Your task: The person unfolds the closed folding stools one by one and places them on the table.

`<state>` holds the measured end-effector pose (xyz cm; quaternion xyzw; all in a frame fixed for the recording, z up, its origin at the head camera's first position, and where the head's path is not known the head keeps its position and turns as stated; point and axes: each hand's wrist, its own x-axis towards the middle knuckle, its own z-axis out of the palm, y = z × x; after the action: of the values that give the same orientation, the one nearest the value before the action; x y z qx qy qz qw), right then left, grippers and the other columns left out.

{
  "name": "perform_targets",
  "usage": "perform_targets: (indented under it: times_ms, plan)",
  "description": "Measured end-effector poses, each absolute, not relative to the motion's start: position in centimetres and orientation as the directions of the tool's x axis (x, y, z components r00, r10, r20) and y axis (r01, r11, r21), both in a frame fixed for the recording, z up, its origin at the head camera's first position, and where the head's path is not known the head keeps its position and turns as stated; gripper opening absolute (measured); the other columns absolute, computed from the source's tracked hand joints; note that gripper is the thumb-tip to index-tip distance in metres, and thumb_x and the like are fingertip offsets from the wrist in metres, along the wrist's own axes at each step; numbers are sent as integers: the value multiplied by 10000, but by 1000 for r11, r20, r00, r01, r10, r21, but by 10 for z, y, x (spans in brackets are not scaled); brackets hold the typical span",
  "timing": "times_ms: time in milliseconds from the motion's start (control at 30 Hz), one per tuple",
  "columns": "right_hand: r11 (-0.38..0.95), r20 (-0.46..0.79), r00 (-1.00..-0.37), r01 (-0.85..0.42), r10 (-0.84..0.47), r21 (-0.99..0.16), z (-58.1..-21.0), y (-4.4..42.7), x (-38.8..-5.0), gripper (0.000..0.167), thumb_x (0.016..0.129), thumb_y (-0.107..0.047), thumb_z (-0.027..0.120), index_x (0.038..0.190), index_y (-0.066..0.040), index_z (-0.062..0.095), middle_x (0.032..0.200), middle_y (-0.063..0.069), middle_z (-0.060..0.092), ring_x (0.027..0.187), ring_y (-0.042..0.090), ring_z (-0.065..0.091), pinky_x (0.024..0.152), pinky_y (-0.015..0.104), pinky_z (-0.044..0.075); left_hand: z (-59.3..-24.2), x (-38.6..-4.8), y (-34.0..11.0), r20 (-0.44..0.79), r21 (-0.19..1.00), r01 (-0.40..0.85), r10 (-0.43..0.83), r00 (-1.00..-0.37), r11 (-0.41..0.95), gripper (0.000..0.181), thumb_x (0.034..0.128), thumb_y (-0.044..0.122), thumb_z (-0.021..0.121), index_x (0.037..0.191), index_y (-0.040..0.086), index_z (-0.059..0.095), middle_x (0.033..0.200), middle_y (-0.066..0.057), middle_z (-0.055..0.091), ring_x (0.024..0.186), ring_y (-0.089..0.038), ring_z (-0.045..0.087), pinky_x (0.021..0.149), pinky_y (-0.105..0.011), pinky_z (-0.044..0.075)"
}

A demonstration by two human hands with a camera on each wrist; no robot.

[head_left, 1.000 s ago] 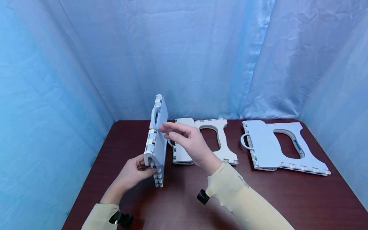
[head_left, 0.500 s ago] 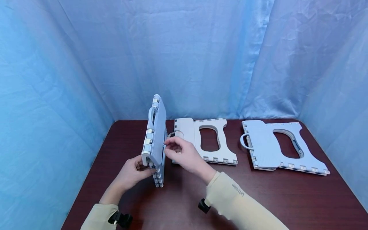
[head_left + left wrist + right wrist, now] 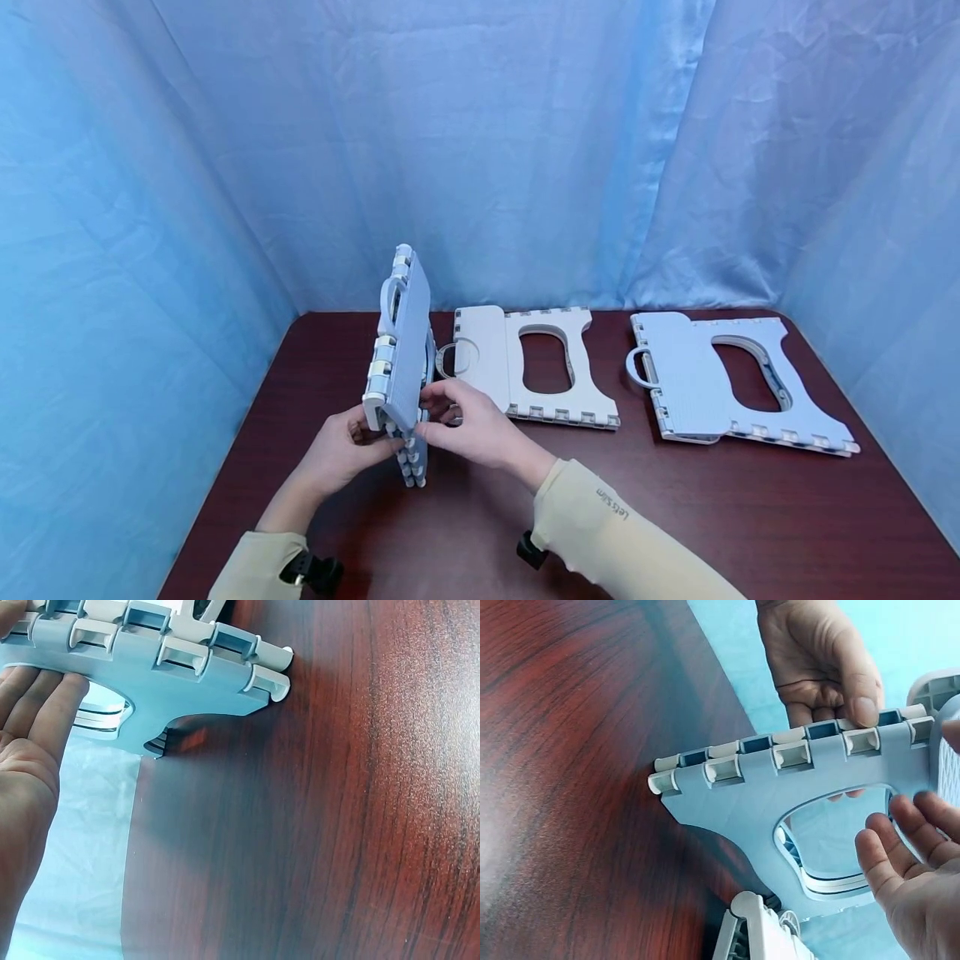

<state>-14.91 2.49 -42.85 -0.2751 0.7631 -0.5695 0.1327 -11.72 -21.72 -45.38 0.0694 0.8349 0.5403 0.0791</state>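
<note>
A light-blue folding stool (image 3: 405,350), folded flat, stands upright on its leg ends at the table's left. In the head view its hinged seat edge and carrying loop face left. My left hand (image 3: 341,454) grips the near leg edge, thumb over the hinges; in the left wrist view its fingers (image 3: 52,705) lie on the far side by the cut-out. My right hand (image 3: 468,421) is at the near lower corner of the seat panel. In the right wrist view its relaxed fingers (image 3: 915,832) are in front of the cut-out, with the thumb at the panel's edge, partly out of frame.
A white folded stool (image 3: 487,350) lies flat just right of the upright one. Farther right lies another light-blue folded stool (image 3: 690,375). All are on a dark red-brown table (image 3: 675,533), with blue curtains (image 3: 525,167) behind and at both sides.
My right hand has come down along the seat panel to its near lower corner. The seat panel has tilted slightly left at the top, while my left hand keeps its grip.
</note>
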Motion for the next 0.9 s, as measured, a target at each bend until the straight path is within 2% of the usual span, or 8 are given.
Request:
perform_targets:
  times_ms: [133,333,467,700,900]
  plan:
    - [231,105,-803,-291,-587,-928,-430,22,-145,422,924,-239,731,1287,-83,584,1205,86,615,1077,266,615,967,462,537,-454,-117,-217,-45,908,45,202,-978,418,598,898,243,805,1438,114,583,1383,-136,642,1094,-242,678,926,-389,586]
    - [258,87,-824,-273,-559,-927,-435,16,-141,434,905,-223,755,1263,-74,560,1162,84,629,1061,306,631,940,460,545,-455,-117,-217,-37,896,53,192,-981,440,594,897,241,804,1433,106,586,1379,-138,644,1086,-250,677,933,-411,586]
    - [271,76,-835,-262,-546,-926,-440,13,-140,432,897,-209,762,1247,-65,552,1152,69,627,1063,294,636,940,436,552,-455,-117,-217,-36,896,52,189,-981,440,589,896,236,806,1428,99,591,1369,-141,651,1083,-251,683,933,-416,586]
    - [291,83,-842,-274,-533,-917,-448,7,-140,495,895,-180,782,1286,-68,500,1165,41,591,1056,207,611,921,319,548,-456,-117,-218,-33,897,57,195,-980,438,583,897,229,802,1424,92,592,1368,-147,650,1080,-253,673,927,-414,587]
    - [375,110,-832,-358,-543,-855,-451,5,-140,457,912,-214,782,1288,-68,566,1178,28,588,1066,165,573,937,318,527,-455,-116,-218,-39,896,52,194,-980,441,592,891,232,808,1423,87,591,1368,-147,649,1088,-252,672,914,-388,587]
